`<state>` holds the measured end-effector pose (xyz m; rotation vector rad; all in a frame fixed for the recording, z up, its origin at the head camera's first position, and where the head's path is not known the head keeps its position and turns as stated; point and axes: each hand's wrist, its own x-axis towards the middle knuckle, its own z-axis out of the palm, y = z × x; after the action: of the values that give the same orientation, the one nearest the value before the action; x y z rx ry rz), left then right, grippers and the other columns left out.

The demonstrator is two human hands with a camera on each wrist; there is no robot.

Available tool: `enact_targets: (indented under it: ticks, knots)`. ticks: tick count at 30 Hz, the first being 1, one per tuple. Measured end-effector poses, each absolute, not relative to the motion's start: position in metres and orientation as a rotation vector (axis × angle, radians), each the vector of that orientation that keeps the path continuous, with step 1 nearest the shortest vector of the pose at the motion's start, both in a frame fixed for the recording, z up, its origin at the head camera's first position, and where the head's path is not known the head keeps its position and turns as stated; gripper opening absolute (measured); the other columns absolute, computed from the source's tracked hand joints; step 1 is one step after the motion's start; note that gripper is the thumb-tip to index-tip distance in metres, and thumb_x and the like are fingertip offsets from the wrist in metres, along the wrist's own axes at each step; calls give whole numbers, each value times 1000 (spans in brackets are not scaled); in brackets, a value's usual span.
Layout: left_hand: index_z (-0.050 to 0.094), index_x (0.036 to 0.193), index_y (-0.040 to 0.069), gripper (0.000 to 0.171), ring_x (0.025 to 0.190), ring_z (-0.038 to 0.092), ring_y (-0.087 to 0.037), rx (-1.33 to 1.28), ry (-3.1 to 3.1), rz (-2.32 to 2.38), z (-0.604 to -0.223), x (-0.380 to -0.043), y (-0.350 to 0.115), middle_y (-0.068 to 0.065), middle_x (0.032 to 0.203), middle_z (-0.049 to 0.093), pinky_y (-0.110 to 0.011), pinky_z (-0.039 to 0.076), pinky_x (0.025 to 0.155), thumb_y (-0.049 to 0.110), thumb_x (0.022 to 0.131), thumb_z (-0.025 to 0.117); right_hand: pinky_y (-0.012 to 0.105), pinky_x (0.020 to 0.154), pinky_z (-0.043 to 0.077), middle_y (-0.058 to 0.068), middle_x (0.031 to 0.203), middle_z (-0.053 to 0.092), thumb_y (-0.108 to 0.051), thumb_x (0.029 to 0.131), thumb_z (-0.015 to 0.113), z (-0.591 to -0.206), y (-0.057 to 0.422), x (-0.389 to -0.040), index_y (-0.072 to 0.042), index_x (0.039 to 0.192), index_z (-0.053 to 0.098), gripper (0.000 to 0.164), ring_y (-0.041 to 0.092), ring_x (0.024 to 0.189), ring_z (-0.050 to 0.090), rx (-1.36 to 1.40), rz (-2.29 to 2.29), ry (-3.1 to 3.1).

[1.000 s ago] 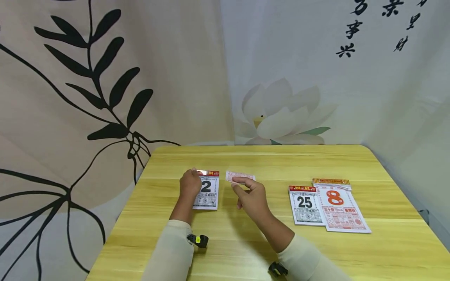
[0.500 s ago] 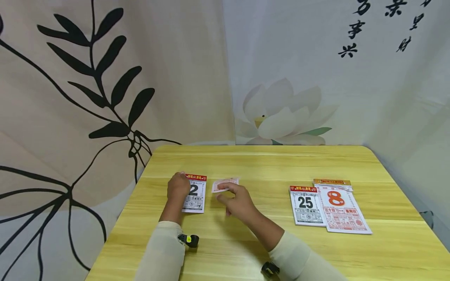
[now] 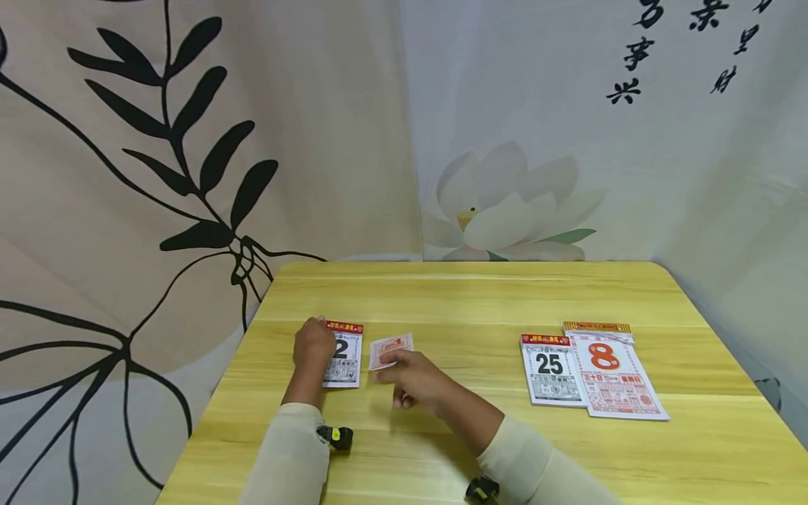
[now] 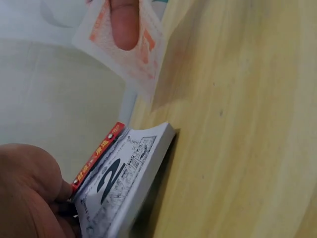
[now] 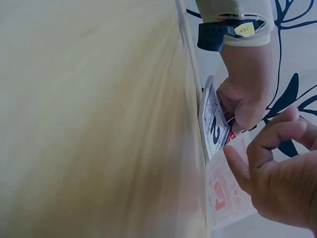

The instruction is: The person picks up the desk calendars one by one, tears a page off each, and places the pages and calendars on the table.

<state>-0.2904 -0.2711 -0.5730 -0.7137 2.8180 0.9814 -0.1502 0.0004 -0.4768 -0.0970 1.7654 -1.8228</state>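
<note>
Red-printed thin paper sheet (image 3: 388, 346) in the pinching right hand (image 3: 413, 379), thick oblong calendar pad (image 3: 346, 361) in the gripping left hand (image 3: 313, 344).

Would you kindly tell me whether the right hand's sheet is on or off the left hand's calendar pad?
Off: the head view shows tabletop between the sheet, pinched by the right hand, and the pad.

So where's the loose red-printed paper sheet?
The sheet is left of the head view's centre, in the right hand, beside the white calendar pad reading 2.
</note>
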Motion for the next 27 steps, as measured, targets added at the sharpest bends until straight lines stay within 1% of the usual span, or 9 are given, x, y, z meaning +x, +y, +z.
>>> enact_targets:
  ticks: [2,5,8,11,13,15,18,21,27]
  knots:
    - [62,137,0,59,98,70,-42,-714,2832,968,-577,-291,-275,-33,125,69,-49,51,64,43,118,27,18,49,43,26,138,67,-22,102,74,-478,-2,-149,2,155,51,62,6,48,56,-76,-1824,1724]
    - [64,136,2,59,107,71,-46,-740,2836,967,-579,-289,-277,-31,129,70,-55,56,72,45,117,28,18,51,44,27,144,64,-24,105,74,-480,-4,-148,2,159,46,67,6,51,57,-48,-1816,1666]
    - [64,138,3,60,112,70,-48,-743,2836,970,-576,-286,-277,-31,132,69,-60,57,80,47,117,29,19,54,47,22,150,60,-28,106,74,-482,-7,-147,2,164,39,74,8,57,58,-28,-1809,1625]
    - [63,138,1,58,110,69,-48,-733,2853,963,-568,-279,-272,-32,132,69,-60,56,81,44,118,29,19,57,48,19,156,57,-30,106,75,-485,-9,-147,2,167,34,80,9,61,60,-5,-1826,1584]
    - [64,136,-1,56,110,69,-47,-728,2876,947,-560,-274,-267,-32,130,69,-59,56,83,39,118,30,17,57,48,19,157,56,-30,106,75,-488,-11,-148,3,164,36,77,8,62,60,8,-1845,1554]
    - [64,135,-4,54,112,69,-50,-707,2913,919,-552,-267,-262,-34,129,68,-62,56,85,35,118,31,16,56,48,20,155,57,-31,107,74,-490,-12,-149,3,158,43,68,7,62,60,20,-1862,1525]
    - [64,135,-7,52,121,64,-55,-702,2946,894,-531,-251,-248,-36,130,66,-68,54,96,31,119,31,14,56,47,21,152,59,-32,109,70,-493,-13,-149,4,147,52,56,5,61,59,9,-1869,1502]
    - [61,138,-8,52,127,59,-58,-720,2965,872,-511,-236,-233,-37,134,62,-72,49,104,29,119,29,12,55,46,21,152,62,-35,111,66,-496,-14,-150,5,148,53,55,3,60,58,-6,-1870,1497]
    - [61,141,-6,53,127,57,-58,-754,2996,836,-513,-235,-230,-37,134,59,-73,47,105,28,119,28,12,53,46,24,147,65,-36,112,64,-499,-17,-151,2,168,31,75,2,59,57,-16,-1886,1459]
